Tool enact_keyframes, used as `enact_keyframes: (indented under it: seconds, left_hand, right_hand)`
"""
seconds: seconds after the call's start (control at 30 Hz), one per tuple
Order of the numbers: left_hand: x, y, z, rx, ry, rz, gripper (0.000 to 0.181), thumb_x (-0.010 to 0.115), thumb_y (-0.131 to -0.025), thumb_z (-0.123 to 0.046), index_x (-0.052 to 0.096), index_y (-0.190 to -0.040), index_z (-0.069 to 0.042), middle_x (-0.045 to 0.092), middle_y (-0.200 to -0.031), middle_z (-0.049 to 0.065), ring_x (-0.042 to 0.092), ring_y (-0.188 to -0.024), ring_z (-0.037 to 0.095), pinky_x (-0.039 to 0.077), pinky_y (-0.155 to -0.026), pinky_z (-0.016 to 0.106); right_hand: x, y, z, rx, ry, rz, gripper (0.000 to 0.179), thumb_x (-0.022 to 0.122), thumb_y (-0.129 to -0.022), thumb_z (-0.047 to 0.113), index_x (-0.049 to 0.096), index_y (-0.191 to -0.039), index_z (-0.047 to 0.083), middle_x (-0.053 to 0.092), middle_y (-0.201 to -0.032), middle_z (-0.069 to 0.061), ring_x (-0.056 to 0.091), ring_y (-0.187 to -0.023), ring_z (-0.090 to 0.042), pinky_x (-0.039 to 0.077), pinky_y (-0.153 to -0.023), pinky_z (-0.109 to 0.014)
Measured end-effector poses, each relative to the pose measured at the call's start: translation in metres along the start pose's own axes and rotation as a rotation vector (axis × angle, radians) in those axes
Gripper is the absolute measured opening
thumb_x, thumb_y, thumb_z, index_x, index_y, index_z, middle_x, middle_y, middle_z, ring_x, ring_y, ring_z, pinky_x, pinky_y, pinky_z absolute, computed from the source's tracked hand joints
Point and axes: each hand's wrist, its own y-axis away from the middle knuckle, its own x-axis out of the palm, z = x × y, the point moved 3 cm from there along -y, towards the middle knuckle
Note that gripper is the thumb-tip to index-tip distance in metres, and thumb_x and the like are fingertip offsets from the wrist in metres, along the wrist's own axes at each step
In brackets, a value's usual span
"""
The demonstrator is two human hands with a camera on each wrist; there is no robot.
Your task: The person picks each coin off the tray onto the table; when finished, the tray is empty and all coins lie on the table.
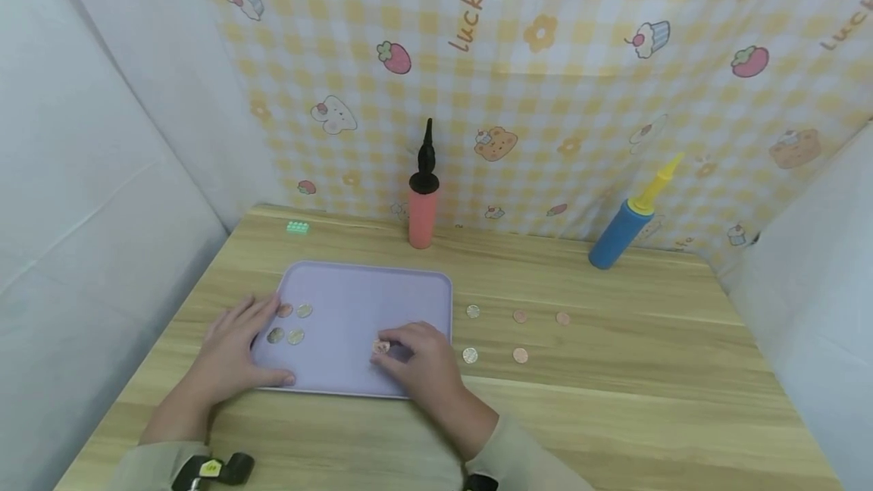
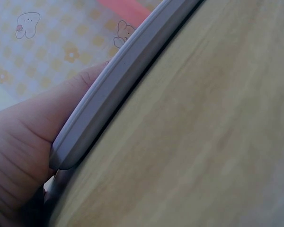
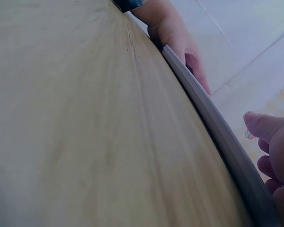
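A pale purple tray [image 1: 355,286] lies on the wooden table. My left hand [image 1: 235,351] rests spread over its front left corner, thumb along the front rim; the left wrist view shows the thumb [image 2: 61,106] over the tray's edge [image 2: 99,90]. Over the tray's right half, my right hand [image 1: 426,366] pinches a copper-coloured coin [image 1: 380,346] between thumb and fingers. The coin is out of sight in the right wrist view. Near the left hand's fingertips, a copper-coloured coin [image 1: 284,310] and three silvery coins [image 1: 295,336] lie on the tray.
Right of the tray, two silvery coins [image 1: 470,355] and three copper-coloured coins [image 1: 520,355] lie on the table. A pink pump [image 1: 422,218] with a black nozzle stands behind the tray. A blue and yellow pump [image 1: 617,237] leans farther right. A green toy brick [image 1: 297,226] lies back left.
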Motion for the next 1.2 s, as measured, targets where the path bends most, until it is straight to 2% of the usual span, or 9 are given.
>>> enact_keyframes:
  seconds: [0.23,0.37,0.53,0.67,0.77,0.93,1.0,1.2]
  left_hand:
    - [0.001,0.001,0.002,0.011,-0.005,-0.004,0.137,0.099,-0.060,-0.060,0.035,-0.164,0.002,0.040,-0.163,0.031,0.022,-0.151,0.061,0.004,-0.121,0.076]
    - [0.002,0.001,0.004,0.012,-0.012,-0.004,0.137,0.099,-0.060,-0.060,0.035,-0.165,0.001,0.040,-0.163,0.030,0.022,-0.151,0.062,0.003,-0.121,0.076]
    - [0.003,0.003,0.008,0.018,-0.023,-0.012,0.138,0.100,-0.059,-0.060,0.034,-0.165,0.001,0.040,-0.163,0.030,0.023,-0.150,0.062,0.003,-0.122,0.076]
    - [0.005,0.002,0.009,0.029,-0.027,-0.014,0.137,0.099,-0.060,-0.060,0.034,-0.165,0.001,0.040,-0.163,0.031,0.023,-0.150,0.062,0.003,-0.121,0.077]
    - [0.005,-0.001,0.008,0.034,-0.029,-0.017,0.137,0.099,-0.060,-0.060,0.034,-0.165,0.000,0.040,-0.163,0.031,0.023,-0.151,0.062,0.002,-0.122,0.076]
    - [0.005,-0.004,0.008,0.036,-0.033,-0.013,0.137,0.099,-0.060,-0.061,0.034,-0.166,-0.001,0.040,-0.163,0.031,0.022,-0.151,0.061,0.003,-0.121,0.077]
    - [0.005,-0.004,0.007,0.037,-0.033,-0.013,0.137,0.099,-0.060,-0.061,0.034,-0.165,-0.001,0.040,-0.163,0.031,0.023,-0.151,0.061,0.002,-0.121,0.077]
    - [0.006,-0.001,0.010,0.031,-0.027,-0.008,0.138,0.099,-0.060,-0.060,0.033,-0.166,-0.001,0.039,-0.164,0.031,0.022,-0.151,0.062,-0.001,-0.123,0.074]
  right_hand:
    - [-0.020,0.014,-0.013,-0.130,0.017,-0.050,0.033,0.100,-0.073,0.016,0.084,-0.100,0.008,0.080,-0.094,0.004,0.070,-0.086,-0.011,0.056,-0.079,-0.020]
    - [-0.035,0.022,-0.025,-0.149,0.072,-0.070,0.035,0.100,-0.071,0.017,0.084,-0.100,0.008,0.080,-0.095,0.002,0.070,-0.086,-0.014,0.057,-0.080,-0.026]
    - [-0.056,0.032,-0.041,-0.055,0.138,-0.056,0.035,0.101,-0.072,0.021,0.084,-0.101,0.011,0.081,-0.099,0.003,0.071,-0.094,-0.016,0.058,-0.085,-0.032]
    - [-0.075,0.041,-0.053,0.022,0.159,-0.071,0.034,0.101,-0.071,0.020,0.084,-0.099,0.013,0.080,-0.096,0.007,0.068,-0.090,-0.011,0.058,-0.077,-0.028]
    - [-0.090,0.048,-0.062,0.074,0.173,-0.076,0.034,0.101,-0.071,0.018,0.084,-0.099,0.013,0.078,-0.096,0.008,0.067,-0.091,-0.010,0.059,-0.077,-0.027]
    - [-0.116,0.060,-0.072,0.154,0.196,-0.089,0.035,0.101,-0.071,0.018,0.084,-0.101,0.012,0.079,-0.101,0.007,0.069,-0.097,-0.011,0.059,-0.084,-0.033]
    - [-0.125,0.065,-0.075,0.173,0.218,-0.104,0.035,0.102,-0.070,0.016,0.084,-0.100,0.013,0.079,-0.100,0.007,0.069,-0.096,-0.011,0.059,-0.083,-0.032]
    - [-0.147,0.078,-0.086,0.213,0.267,-0.124,0.034,0.101,-0.070,0.012,0.083,-0.099,0.014,0.077,-0.098,0.007,0.068,-0.093,-0.012,0.053,-0.081,-0.017]
